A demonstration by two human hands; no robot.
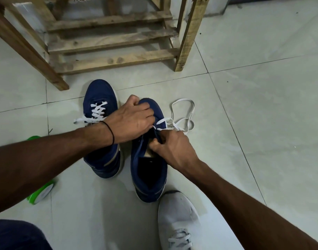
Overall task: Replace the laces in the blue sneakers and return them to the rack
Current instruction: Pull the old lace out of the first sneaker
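Head view: left grip point(131, 120) clasps the soft sneaker point(136, 159); right grip point(170, 147) pinches the limp lace point(183, 100), best held near its tip.

- The rack point(111, 42) is built of bare, rough-sawn wood, matt and knotted.
- The floor point(262, 87) in front of the rack is laid with smooth pale tiles that carry a faint sheen.
- The blue sneakers point(100, 94) are covered in matt cloth and edged with smooth pale soles.
- The laces point(97, 110) are made of flat white woven cloth.
- The grey shoe point(178, 210), farthest from the rack, is made of matt knitted cloth.
- The green roll point(35, 197) is finished in glossy plastic.
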